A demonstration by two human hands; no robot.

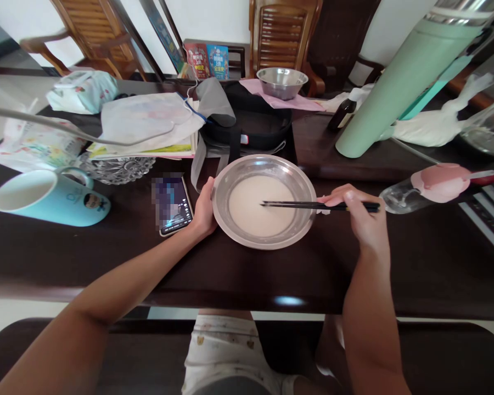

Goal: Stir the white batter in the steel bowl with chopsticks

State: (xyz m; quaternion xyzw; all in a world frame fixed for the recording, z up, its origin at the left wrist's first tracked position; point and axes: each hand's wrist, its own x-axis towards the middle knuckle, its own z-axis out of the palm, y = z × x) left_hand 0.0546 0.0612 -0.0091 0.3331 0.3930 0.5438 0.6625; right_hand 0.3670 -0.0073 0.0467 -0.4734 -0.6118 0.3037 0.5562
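Observation:
A shallow steel bowl [300, 181] holding a pale, creamy liquid [255, 211] sits on the dark wooden table [271, 274] right in front of me. My left hand [203, 211] grips the bowl's left rim, fingers curled against it. My right hand [360, 211] is closed on a pair of black chopsticks [296, 204]. Their tips reach into the liquid near the bowl's middle.
A phone [173, 206] lies just left of the bowl, a light blue mug [51, 197] on its side further left. Bags, papers and a glass dish [115, 167] crowd the back left. A green flask [407, 77], a pink-capped bottle [432, 186] and a second steel bowl [282, 82] stand behind and right.

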